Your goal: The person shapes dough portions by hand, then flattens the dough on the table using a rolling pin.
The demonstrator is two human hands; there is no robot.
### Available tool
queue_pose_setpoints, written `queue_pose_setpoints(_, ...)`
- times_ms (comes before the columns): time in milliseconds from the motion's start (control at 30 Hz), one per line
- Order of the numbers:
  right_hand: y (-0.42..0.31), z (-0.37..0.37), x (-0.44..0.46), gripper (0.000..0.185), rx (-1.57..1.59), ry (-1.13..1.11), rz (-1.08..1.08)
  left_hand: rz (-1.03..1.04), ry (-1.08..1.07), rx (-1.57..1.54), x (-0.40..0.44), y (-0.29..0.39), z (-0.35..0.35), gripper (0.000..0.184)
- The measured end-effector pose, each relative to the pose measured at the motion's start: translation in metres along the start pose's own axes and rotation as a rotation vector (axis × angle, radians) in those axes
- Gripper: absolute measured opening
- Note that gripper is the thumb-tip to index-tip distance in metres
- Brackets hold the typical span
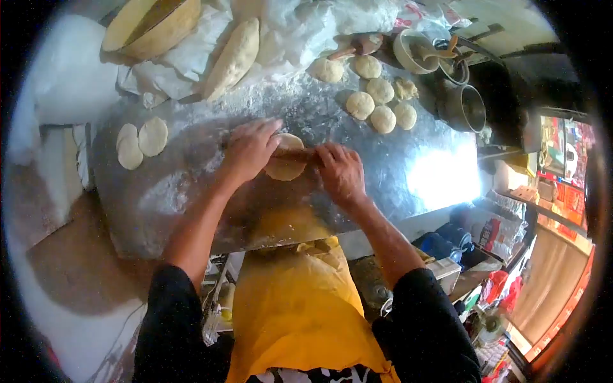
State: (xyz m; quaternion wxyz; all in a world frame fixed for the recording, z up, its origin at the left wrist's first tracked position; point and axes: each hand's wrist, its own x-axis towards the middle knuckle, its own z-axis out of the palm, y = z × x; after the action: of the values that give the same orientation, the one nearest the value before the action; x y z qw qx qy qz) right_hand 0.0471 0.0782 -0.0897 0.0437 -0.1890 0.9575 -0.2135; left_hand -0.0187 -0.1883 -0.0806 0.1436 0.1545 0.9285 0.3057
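A brown rolling pin [294, 154] lies across a flattened round of dough [285, 168] on the floured dark tabletop [396, 166]. My left hand [250, 148] rests over the pin's left end, fingers together and pointing up and right. Around the right end, my right hand [340, 171] has its fingers curled. Two thin dough rounds [153, 136] lie at the far left, side by side. Several thicker dough pieces [383, 119] are grouped at the back right. A long loaf of dough [235, 59] sits behind my left hand.
A wooden bowl [153, 32] and crumpled plastic sheeting [287, 32] are along the back. Metal pots [464, 108] stand at the back right, beside a bowl [415, 52] with utensils. The table's front edge is close to the yellow apron [287, 306].
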Motion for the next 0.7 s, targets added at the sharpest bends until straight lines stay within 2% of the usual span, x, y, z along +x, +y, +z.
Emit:
queue_pose_setpoints(33,-0.004,-0.010,-0.005,0.045,-0.010,-0.083,0.022,0.150,0.151,0.036,0.008,0.008,0.006,0.034)
queue_pose_setpoints(133,-0.009,0.013,-0.078,0.045,0.029,-0.014,-0.045,0.137,0.088,0.108,0.004,-0.003,0.027,0.026)
queue_pose_setpoints(167,-0.015,0.012,-0.099,0.047,0.033,-0.021,-0.046,0.052,0.151,-0.005,-0.011,-0.005,0.028,0.019)
queue_pose_setpoints(200,-0.021,0.011,-0.115,0.049,0.040,-0.025,-0.049,0.055,0.157,0.006,-0.029,-0.006,0.024,0.019)
queue_pose_setpoints(267,-0.032,0.004,-0.115,0.053,0.084,-0.062,-0.014,-0.181,0.052,-0.120,-0.064,-0.012,0.016,0.021)
queue_pose_setpoints(300,-0.039,-0.013,-0.097,0.054,0.129,-0.176,-0.010,-0.193,0.063,-0.215,-0.072,-0.025,0.022,0.029)
queue_pose_setpoints(333,-0.042,-0.027,-0.079,0.055,0.173,-0.292,-0.008,-0.193,0.053,-0.214,-0.072,-0.019,0.017,0.029)
queue_pose_setpoints(367,-0.043,-0.031,-0.061,0.051,0.016,-0.313,-0.037,-0.185,0.121,-0.225,-0.068,-0.008,0.005,0.034)
queue_pose_setpoints(400,-0.043,-0.030,-0.046,0.051,0.021,-0.320,-0.033,-0.180,0.191,-0.236,-0.065,-0.002,-0.004,0.039)
queue_pose_setpoints(433,-0.044,-0.028,-0.031,0.051,0.013,-0.140,-0.027,-0.132,0.082,-0.128,-0.064,-0.007,-0.009,0.069)
queue_pose_setpoints(467,-0.048,-0.023,-0.024,0.050,0.006,0.036,-0.021,-0.143,0.074,-0.131,-0.073,-0.005,-0.003,0.069)
queue_pose_setpoints(500,-0.046,0.008,-0.040,0.058,0.037,0.007,0.036,-0.014,0.058,0.158,-0.088,0.002,0.004,0.085)
queue_pose_setpoints(533,-0.047,0.026,-0.061,0.069,-0.144,0.011,-0.036,0.122,0.050,0.455,-0.099,0.004,0.011,0.100)
queue_pose_setpoints(567,-0.051,0.031,-0.064,0.072,-0.091,0.012,-0.026,0.106,0.016,0.452,-0.113,-0.015,0.030,0.123)
queue_pose_setpoints(700,-0.016,0.016,-0.006,0.075,-0.016,-0.040,-0.062,0.023,0.009,0.356,-0.071,0.000,0.011,0.109)
